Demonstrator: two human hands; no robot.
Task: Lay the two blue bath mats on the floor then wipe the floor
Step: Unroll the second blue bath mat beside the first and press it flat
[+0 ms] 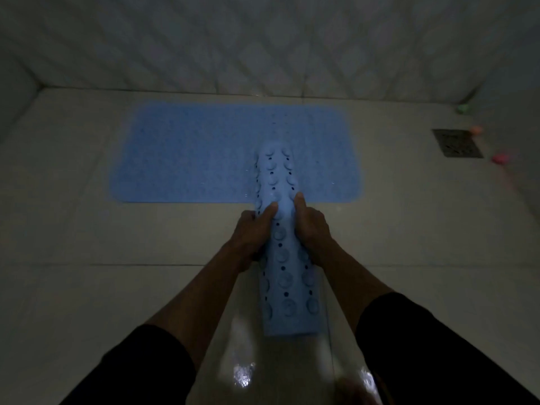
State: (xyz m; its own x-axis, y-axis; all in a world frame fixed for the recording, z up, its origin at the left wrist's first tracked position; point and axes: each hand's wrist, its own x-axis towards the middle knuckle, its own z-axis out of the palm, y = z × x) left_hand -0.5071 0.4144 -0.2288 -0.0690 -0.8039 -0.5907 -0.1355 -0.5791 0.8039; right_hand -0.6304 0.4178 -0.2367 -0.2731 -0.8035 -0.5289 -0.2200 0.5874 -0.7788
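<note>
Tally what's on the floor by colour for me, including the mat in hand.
Blue: 2, the flat mat and the rolled mat, gripped by the left hand and right hand
Green: 1 small item
Orange: 1 small item
Pink: 1 small item
Dark: 1 drain
Total: 6

Legible text, labels, brands, numbers, signs: none. The rolled blue mat [282,258] gripped between the fingers [264,213] shows only suction cups and round holes, no lettering. The flat blue mat [190,159] beyond the fingertips is unmarked, and the dim, blurred picture shows no marking elsewhere.
</note>
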